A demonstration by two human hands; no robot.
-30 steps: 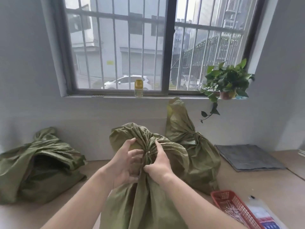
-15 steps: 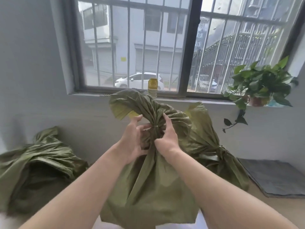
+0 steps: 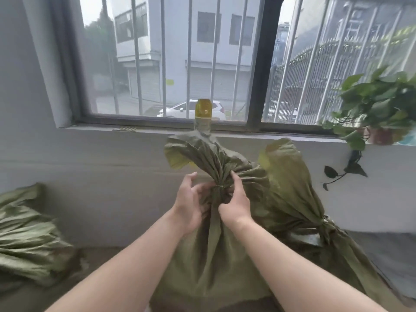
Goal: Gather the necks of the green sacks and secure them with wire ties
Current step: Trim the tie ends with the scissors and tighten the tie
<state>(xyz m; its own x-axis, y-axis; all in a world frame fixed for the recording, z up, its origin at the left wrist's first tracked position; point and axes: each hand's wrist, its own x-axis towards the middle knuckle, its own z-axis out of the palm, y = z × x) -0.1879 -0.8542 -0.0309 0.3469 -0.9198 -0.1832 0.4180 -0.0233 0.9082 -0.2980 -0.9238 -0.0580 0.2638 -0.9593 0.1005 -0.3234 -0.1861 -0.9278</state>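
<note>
A green sack (image 3: 209, 255) stands in front of me with its neck gathered into a tight bunch and its mouth flaring up to the left. My left hand (image 3: 191, 202) and my right hand (image 3: 235, 204) both grip the neck from either side. A thin wire tie (image 3: 219, 186) shows as a small glint between my fingers at the bunch. Behind it to the right leans a second green sack (image 3: 297, 199), its neck bound low on the right. A third green sack (image 3: 27, 242) lies slumped and open at the left.
A window with vertical bars fills the wall ahead. A yellow-capped bottle (image 3: 203, 113) stands on the sill, and a potted green plant (image 3: 378, 109) sits at the sill's right end. A grey folded mat (image 3: 391, 255) lies at the right.
The view has moved closer and tilted up toward the window; the red basket at lower right is out of frame. Both hands stay on the sack neck, its mouth now raised toward the sill.
</note>
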